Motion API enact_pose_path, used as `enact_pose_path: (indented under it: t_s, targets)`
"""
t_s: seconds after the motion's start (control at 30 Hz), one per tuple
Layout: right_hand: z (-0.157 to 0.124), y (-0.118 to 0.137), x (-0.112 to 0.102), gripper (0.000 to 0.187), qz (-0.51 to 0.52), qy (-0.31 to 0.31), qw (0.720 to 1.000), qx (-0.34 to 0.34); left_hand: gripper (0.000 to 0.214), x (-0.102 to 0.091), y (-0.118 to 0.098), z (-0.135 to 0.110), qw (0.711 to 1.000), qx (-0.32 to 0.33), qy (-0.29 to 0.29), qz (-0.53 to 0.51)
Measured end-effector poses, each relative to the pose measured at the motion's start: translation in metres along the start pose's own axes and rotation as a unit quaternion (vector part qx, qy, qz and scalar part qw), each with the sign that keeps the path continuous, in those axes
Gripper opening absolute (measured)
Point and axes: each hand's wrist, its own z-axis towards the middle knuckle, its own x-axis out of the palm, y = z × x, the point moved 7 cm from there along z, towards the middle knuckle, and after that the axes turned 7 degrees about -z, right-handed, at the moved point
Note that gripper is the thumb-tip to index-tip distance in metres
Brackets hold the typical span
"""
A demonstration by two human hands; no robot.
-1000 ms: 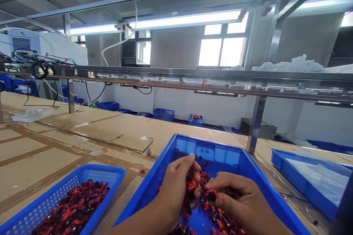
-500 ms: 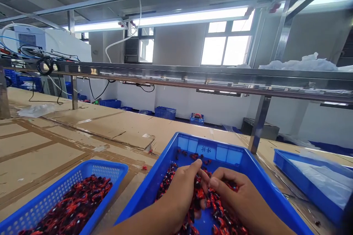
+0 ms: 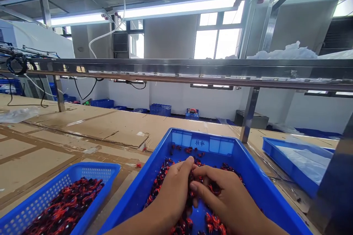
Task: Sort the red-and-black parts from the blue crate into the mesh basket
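Observation:
My left hand [image 3: 176, 183] and my right hand [image 3: 223, 191] meet over the deep blue tray [image 3: 249, 158], their fingertips close together. The left is curled, thumb up, around small red-and-black pieces, of which a little shows between the hands. My right thumb and index finger pinch at the same spot, and the fingers partly hide what they grip. Loose red-and-black pieces [image 3: 215, 224], small and shiny, lie in the tray below and around both hands. Their exact kind is too small to make out.
On the left stands a blue perforated basket [image 3: 111, 176] holding many similar pieces. One red piece [image 3: 138, 165] lies on the cardboard-covered table [image 3: 110, 141]. A blue tray [image 3: 289, 169] with white plastic is at right. A metal post [image 3: 249, 115] and a shelf rail [image 3: 165, 68] stand beyond.
The view has shifted slightly to the right. My right index finger and thumb have closed in on the left hand's fingers, and less of the red pieces shows between the hands.

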Motion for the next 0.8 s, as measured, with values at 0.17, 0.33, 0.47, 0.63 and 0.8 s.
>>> enact_pose_path:
  t_s: [0.17,0.33,0.47,0.63,0.8]
  targets:
    - [-0.002,-0.005,-0.011,0.026,-0.014,-0.035,0.999,-0.01,0.047,-0.002,-0.001,0.001,0.999,-0.02,-0.003,-0.046]
    - [-0.008,0.008,-0.021,0.026,-0.042,-0.092,0.989,-0.111,0.044,0.002,-0.009,-0.001,0.998,0.005,0.029,-0.053]
    - [-0.012,0.017,-0.025,0.029,-0.104,-0.123,0.971,-0.176,0.037,0.0,-0.016,0.0,0.999,0.027,0.028,-0.002]
    - [-0.016,0.017,-0.028,0.032,-0.168,-0.151,0.952,-0.208,0.024,-0.016,-0.029,0.005,0.986,0.1,-0.058,0.121]
    - [-0.019,0.013,-0.032,0.029,-0.229,-0.185,0.932,-0.214,0.008,-0.014,-0.047,-0.007,0.925,0.246,-0.097,0.275]
